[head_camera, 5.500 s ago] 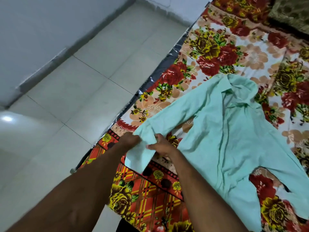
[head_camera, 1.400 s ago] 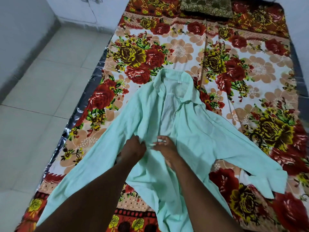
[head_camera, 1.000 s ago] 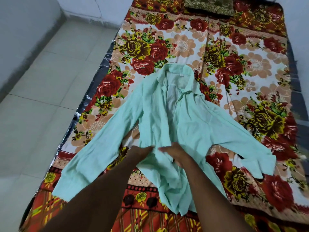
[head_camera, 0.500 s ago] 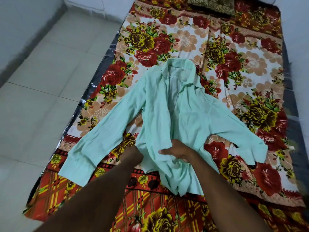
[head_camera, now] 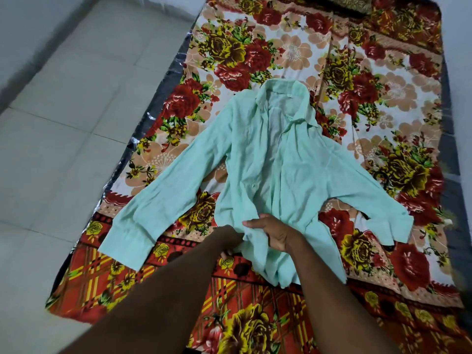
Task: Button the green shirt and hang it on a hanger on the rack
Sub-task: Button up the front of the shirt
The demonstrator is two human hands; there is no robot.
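Observation:
A pale green shirt (head_camera: 275,164) lies front up on the bed, collar away from me, both sleeves spread to the sides. Its front opening runs down the middle and is bunched near the hem. My left hand (head_camera: 229,241) holds the lower left front edge, with its fingers partly tucked under the cloth. My right hand (head_camera: 275,233) pinches the lower front panel just beside it. No hanger or rack is in view.
The shirt rests on a floral red, yellow and cream bedsheet (head_camera: 383,123) over a low mattress. A dark patterned pillow (head_camera: 342,3) sits at the far end. Pale tiled floor (head_camera: 76,123) runs along the left side of the bed.
Both hands have slid down the shirt front from mid-chest to near the hem. The view has drawn back, so the whole shirt and both sleeves show.

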